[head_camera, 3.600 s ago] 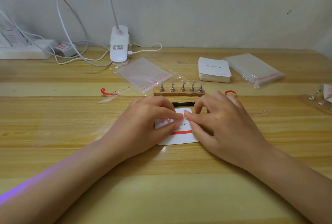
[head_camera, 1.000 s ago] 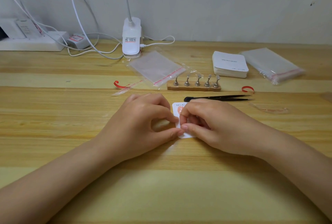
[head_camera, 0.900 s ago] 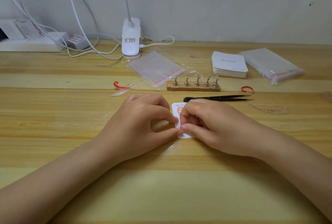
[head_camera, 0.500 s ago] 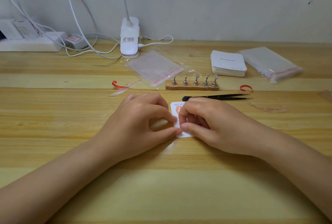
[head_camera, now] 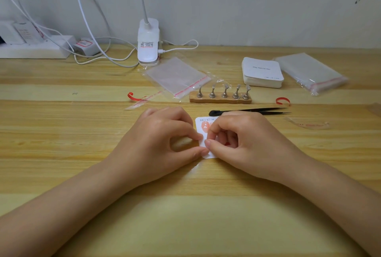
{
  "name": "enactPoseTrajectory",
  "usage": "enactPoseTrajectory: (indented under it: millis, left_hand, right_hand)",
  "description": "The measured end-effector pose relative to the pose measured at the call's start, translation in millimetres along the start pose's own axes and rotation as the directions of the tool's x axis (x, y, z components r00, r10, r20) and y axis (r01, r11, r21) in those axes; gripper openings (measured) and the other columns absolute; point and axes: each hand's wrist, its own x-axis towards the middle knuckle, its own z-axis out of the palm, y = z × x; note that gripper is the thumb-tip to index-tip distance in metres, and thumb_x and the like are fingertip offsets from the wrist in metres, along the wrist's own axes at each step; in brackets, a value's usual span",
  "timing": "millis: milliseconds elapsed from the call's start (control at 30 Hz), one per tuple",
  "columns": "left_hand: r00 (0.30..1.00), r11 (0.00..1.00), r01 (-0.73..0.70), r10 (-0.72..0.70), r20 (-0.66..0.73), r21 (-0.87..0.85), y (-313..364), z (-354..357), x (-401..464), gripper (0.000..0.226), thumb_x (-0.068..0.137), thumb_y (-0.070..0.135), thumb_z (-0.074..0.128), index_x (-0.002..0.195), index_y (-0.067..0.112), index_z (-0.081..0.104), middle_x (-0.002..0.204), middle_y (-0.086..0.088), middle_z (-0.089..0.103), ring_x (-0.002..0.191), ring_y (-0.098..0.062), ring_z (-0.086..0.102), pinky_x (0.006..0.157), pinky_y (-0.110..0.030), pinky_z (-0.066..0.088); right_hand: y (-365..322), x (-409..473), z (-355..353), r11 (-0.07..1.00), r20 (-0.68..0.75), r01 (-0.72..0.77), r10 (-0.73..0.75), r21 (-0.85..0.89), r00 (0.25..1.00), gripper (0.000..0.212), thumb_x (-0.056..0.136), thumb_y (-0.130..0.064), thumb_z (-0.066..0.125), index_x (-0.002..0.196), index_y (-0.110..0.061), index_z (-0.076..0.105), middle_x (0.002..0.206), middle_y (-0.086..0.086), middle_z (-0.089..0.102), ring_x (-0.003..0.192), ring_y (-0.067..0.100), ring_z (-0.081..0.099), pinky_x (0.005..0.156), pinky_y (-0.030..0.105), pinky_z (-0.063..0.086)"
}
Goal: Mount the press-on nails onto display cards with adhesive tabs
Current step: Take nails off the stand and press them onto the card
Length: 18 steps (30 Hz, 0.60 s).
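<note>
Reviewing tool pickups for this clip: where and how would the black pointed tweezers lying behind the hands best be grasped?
Probably across the middle of the black pointed tweezers, pinched from above. They lie flat on the wooden table, rounded end left, open tips right; the right hand sits just in front of the rounded end, so the mid-shaft is freer. Avoid the sharp tips.

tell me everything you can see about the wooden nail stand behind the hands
The wooden nail stand is a low, flat bar of light brown wood lying lengthwise on the table, beyond the black tweezers. Five small metal pegs rise from it in a row, each with a bulbous base and a tilted tip. Whether the tips carry nails is too small to tell. Neither hand touches it; a clear bag's edge lies beside its left end.
</note>
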Motion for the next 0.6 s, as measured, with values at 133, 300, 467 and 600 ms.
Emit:
enactPoseTrajectory:
  millis: [133,300,467,600]
  left_hand:
    - [1.0,1.0,0.005,-0.005,-0.003,0.014,0.4,-0.1,-0.5,0.032,0.074,0.051,0.06,0.084,0.024,0.074,0.081,0.015,0.056,0.068,0.013,0.043,0.066,-0.024,0.029]
    - [1.0,0.999,0.0,0.0,-0.007,0.034,0.7,0.2,-1.4,0.031,0.075,0.051,0.06,0.084,0.024,0.073,0.082,0.013,0.057,0.071,0.01,0.043,0.068,-0.027,0.031]
    - [1.0,0.999,-0.012,0.013,-0.008,0.039,1.2,0.5,-0.9,0.031,0.075,0.05,0.06,0.084,0.023,0.074,0.081,0.012,0.058,0.071,0.004,0.047,0.068,-0.029,0.034]
    - [1.0,0.999,-0.018,0.018,-0.008,0.03,1.0,0.6,-0.4,0.03,0.076,0.048,0.061,0.084,0.023,0.074,0.08,0.011,0.058,0.07,0.008,0.044,0.065,-0.028,0.032]
  right_hand:
    - [2.8,-0.2,0.5,0.999,-0.047,-0.011,0.012,0.03,0.999,0.01,0.079,-0.014,0.065,0.07,-0.016,0.062,0.06,-0.011,0.051,0.061,0.002,0.048,0.056,0.011,0.035]
    - [4.3,-1.6,-1.0,0.99,-0.066,-0.027,0.036,0.136,0.997,0.013,0.076,-0.017,0.07,0.069,-0.024,0.062,0.058,-0.012,0.05,0.057,0.004,0.048,0.055,0.008,0.034]
    - [3.0,0.6,-0.3,0.988,-0.052,-0.065,0.073,0.14,0.996,0.012,0.074,-0.021,0.071,0.066,-0.025,0.064,0.055,-0.012,0.049,0.057,0.003,0.048,0.054,0.01,0.035]
    - [-0.8,1.9,1.9,0.99,-0.014,-0.1,0.102,0.103,0.995,0.011,0.074,-0.03,0.069,0.065,-0.03,0.062,0.056,-0.012,0.049,0.059,0.001,0.048,0.054,0.014,0.035]
